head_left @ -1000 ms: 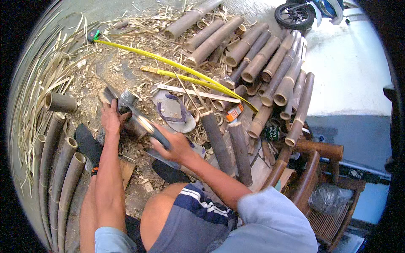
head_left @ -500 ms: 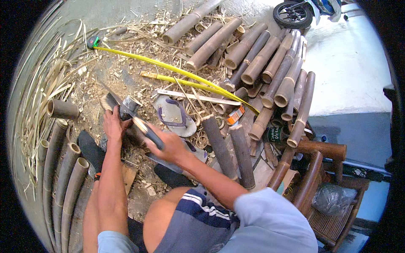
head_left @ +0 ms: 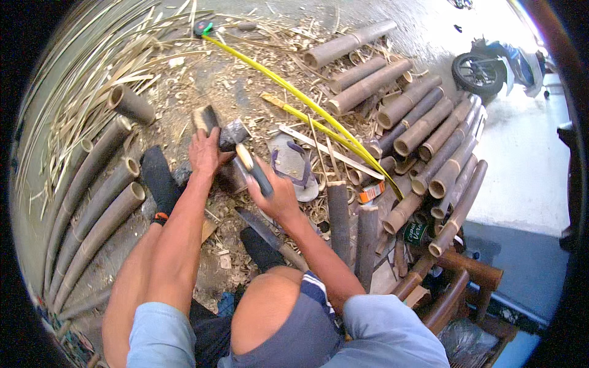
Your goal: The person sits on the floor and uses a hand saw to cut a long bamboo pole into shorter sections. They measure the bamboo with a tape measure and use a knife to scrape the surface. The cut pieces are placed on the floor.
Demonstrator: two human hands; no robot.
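Observation:
My left hand is clamped over a short dark bamboo piece standing out in front of me between my feet. Beside those fingers sits another grey-dark bamboo end, resting on a block partly hidden below. In my right hand is the handle of a saw, dark at the grip and pale wood toward the front; its blade barely shows now. A long-bladed knife lies by my right foot, below that hand.
A yellow tape measure stretches over shavings toward stacked bamboo tubes on the right. More tubes lean at the left. A sandal lies ahead of my right hand; a bamboo chair stands at lower right.
The view has shifted, so the scene sits farther right and lower. My right hand has pulled the saw back toward me; its blade showed clearly before. The left hand keeps its hold.

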